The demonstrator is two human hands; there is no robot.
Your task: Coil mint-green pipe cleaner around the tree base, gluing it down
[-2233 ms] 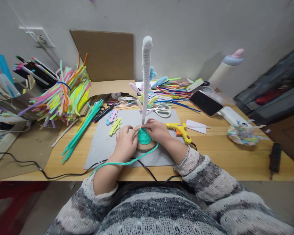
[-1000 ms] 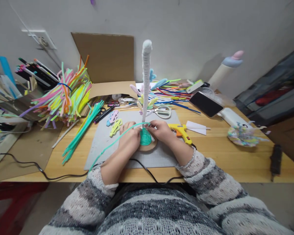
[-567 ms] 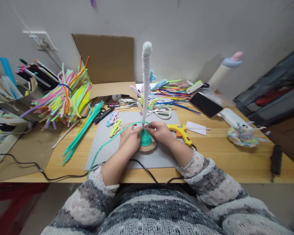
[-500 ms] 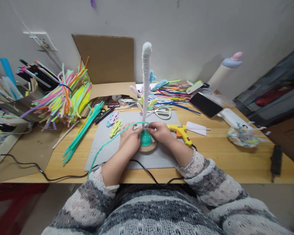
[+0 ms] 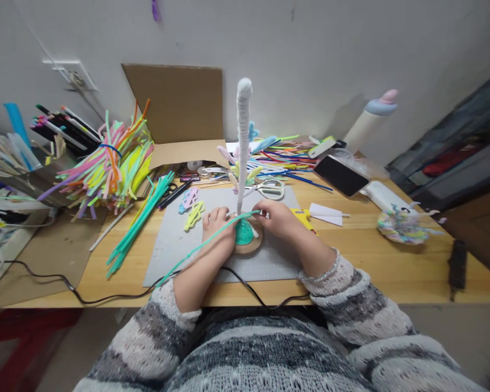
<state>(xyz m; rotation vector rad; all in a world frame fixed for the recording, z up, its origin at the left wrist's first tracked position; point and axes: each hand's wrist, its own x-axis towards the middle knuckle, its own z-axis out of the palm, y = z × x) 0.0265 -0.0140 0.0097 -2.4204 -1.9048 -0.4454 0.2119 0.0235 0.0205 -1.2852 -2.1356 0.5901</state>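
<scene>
A tall white fuzzy stem (image 5: 243,142) stands upright on a round wooden base (image 5: 253,246). A teal coil (image 5: 243,233) is wound round its foot. My left hand (image 5: 216,228) rests against the left of the coil with its fingers curled. My right hand (image 5: 278,218) pinches the end of a long teal pipe cleaner (image 5: 204,246) at the stem; the strand runs down to the left over my left wrist. Both hands sit on a grey mat (image 5: 175,245).
A yellow glue gun (image 5: 304,216) lies just behind my right hand, its black cord (image 5: 106,296) trailing off the table's front edge. Scissors (image 5: 271,188), a phone (image 5: 341,175), loose teal pipe cleaners (image 5: 139,223), a mixed-colour bundle (image 5: 106,163) and a cardboard box (image 5: 179,114) surround the mat.
The free teal strand has swung from in front of the base round its left side and now lies over my left hand. My right hand has shifted up to the stem.
</scene>
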